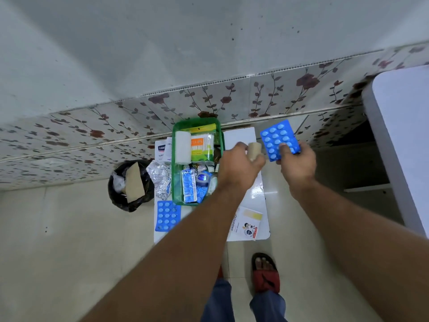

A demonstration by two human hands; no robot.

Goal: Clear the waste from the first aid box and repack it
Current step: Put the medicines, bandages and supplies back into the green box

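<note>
Sorting is the step in hand, judged from the head view: the first aid box (197, 159), a green tray, sits toward the far edge of a small white table (260, 196) and already carries a gauze roll (182, 147), a cotton swab pack (202, 147) and further blister strips. The left hand (239, 168) is closed around a tan bandage roll (254, 149) above the box's right rim. The right hand (297, 163) pinches a blue tablet strip (278, 139) at its near edge, held past the table's far right corner. A second blue strip (167, 216) lies at the near left corner, with crumpled foil waste (160, 180) along the left edge (beside the black-lined waste bin (130, 184) on the floor). The next move probably calls for seating each held item in the box, then dropping the foil into the bin.
</note>
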